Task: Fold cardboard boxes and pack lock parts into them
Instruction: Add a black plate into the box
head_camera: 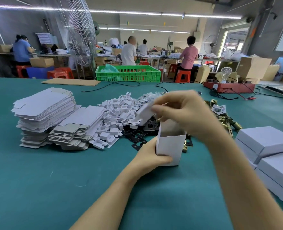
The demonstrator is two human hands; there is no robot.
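White cardboard forms the small box (169, 145), which stands upright on the teal counter (54, 188) with its top open and its walls squared. Packing step, as judged from the open mouth: the left hand (148, 157) grips the box at its lower left corner, fingers wrapped across the front wall, holding it steady. The right hand (182, 112) hovers just above the box mouth and pinches a white, flat, blurred piece (144, 112), tilted downward toward the opening; whether this is a plastic insert tray or the box's own flap cannot be told.

Next move, as a judgement: the pinched piece needs lining up with the narrow opening and sliding straight down while the left grip keeps the walls from buckling.

Just behind the box lie black flat plates (140, 135), and behind those a heap of white plastic trays (119, 112). Left of the box, beyond the trays, stand stacks of flat box blanks (44, 107). Right of the box lie brass lock parts (227, 118), and nearer, finished white boxes (267, 143) are stacked.
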